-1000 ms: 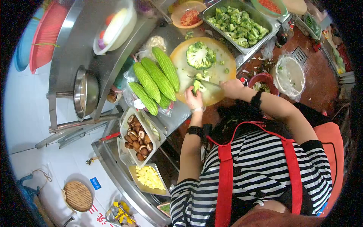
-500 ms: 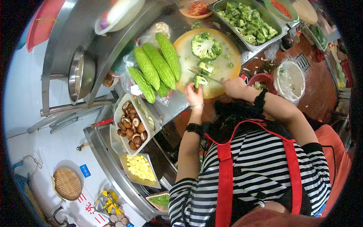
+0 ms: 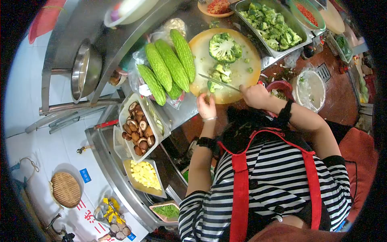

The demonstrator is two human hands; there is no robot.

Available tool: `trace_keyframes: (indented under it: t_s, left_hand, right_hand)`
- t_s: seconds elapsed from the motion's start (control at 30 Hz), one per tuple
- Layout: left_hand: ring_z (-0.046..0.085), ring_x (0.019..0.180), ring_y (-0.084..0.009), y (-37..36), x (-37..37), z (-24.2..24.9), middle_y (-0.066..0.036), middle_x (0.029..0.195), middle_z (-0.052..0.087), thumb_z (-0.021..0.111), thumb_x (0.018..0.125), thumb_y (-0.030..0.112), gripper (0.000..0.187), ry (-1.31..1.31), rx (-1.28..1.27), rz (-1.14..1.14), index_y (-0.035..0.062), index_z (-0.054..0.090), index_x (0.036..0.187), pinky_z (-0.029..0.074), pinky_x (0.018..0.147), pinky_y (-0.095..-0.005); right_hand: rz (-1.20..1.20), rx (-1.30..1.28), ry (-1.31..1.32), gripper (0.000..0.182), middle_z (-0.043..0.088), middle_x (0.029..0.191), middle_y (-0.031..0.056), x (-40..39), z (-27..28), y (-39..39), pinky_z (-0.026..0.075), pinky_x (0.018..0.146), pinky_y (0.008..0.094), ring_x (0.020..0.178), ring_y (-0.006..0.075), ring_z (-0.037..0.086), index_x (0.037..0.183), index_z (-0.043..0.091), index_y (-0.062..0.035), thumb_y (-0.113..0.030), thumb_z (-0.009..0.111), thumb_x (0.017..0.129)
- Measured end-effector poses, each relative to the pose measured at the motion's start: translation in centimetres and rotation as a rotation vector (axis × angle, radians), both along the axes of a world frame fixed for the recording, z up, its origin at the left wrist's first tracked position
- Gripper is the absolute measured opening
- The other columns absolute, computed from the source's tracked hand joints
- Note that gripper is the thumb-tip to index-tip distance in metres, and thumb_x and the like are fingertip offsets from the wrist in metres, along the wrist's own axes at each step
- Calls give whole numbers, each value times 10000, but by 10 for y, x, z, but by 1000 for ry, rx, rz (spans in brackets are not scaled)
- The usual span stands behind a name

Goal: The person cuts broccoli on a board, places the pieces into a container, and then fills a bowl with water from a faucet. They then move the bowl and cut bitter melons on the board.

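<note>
My right fingers are clenched on the knife, its blade over the cutting board; my left fingers are parted, just beside the broccoli floret on the board's near part. This floret is probably light, firm in stem but crumbly in buds, so the stem suits holding.

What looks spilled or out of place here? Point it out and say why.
Pale and green scraps lie strewn on the red-brown floor beside the red bucket, outside it, so they look spilled. Small green bits also sit on the steel counter, off the round cutting board.
</note>
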State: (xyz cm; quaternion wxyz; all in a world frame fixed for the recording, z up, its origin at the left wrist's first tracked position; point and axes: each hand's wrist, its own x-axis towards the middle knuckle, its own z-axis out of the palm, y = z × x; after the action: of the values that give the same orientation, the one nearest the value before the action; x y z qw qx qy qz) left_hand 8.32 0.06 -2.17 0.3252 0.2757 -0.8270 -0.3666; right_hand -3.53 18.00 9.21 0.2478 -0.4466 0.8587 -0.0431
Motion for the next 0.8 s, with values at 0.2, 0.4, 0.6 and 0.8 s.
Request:
trace_keyframes:
  t_s: [0.2,0.4,0.6,0.8]
  left_hand:
    - [512,807,-316,6,-7,10,-145,839,541,632,697,141,224,-122,-92,26,20,525,852,404,731,-386]
    - [516,842,-326,-6,-11,19,-152,886,547,603,659,83,316,-253,-27,46,21,501,951,405,763,-397]
    - [548,766,-283,-22,-23,18,-140,854,562,646,639,124,404,-230,-165,-228,69,511,1016,437,710,-364]
    - [548,728,-234,-20,-22,27,-135,895,559,700,638,159,456,-354,75,-204,64,497,1036,445,687,-348]
  right_hand:
    - [72,-92,82,223,604,654,135,3,-36,-8,476,526,402,606,304,605,914,459,-12,-143,476,735]
    - [-154,-118,29,227,579,633,164,-6,-8,25,460,522,439,601,317,589,954,472,-50,-182,471,770]
    - [-243,-194,32,276,570,634,188,-14,-21,84,449,540,471,601,344,579,961,469,-45,-256,498,786]
    - [-221,-183,16,290,569,636,192,0,-28,83,452,556,466,606,364,569,972,476,-36,-251,511,780]
